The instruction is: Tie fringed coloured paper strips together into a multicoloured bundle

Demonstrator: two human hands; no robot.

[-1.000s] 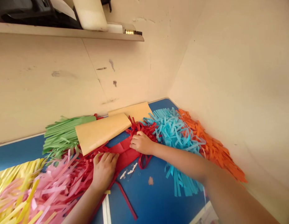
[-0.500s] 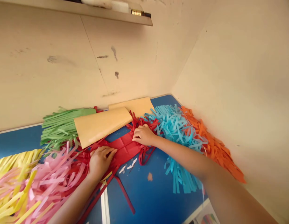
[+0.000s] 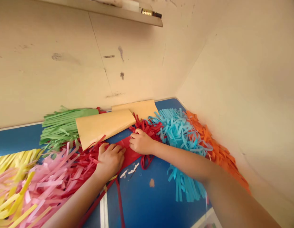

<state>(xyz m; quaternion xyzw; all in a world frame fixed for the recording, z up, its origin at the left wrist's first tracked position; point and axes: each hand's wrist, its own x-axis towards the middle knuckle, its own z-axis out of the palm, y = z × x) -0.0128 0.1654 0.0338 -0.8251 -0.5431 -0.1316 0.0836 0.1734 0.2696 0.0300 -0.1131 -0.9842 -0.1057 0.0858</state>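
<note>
Red fringed paper [image 3: 129, 151] lies across the middle of the blue table, with a plain band between two fringed ends. My left hand [image 3: 111, 158] rests on the band's left part, its fingers curled down; whether it pinches the paper is hidden. On the band's right part, beside the red strips, my right hand [image 3: 141, 142] has its fingers closed against the red paper. Behind my hands lies a folded tan sheet [image 3: 104, 125], and a second tan sheet [image 3: 142, 109] is at the wall.
Green fringe [image 3: 66, 125], pink fringe [image 3: 49, 180] and yellow fringe [image 3: 16, 164] cover the left. Light blue fringe [image 3: 177, 129] and orange fringe [image 3: 218, 148] lie at the right by the wall. A shelf [image 3: 113, 12] with a small bottle hangs above the table [image 3: 147, 202].
My left hand has moved right along the red band, and my right hand slightly left, so they are closer together. A loose red strip below my left hand has swung to the left.
</note>
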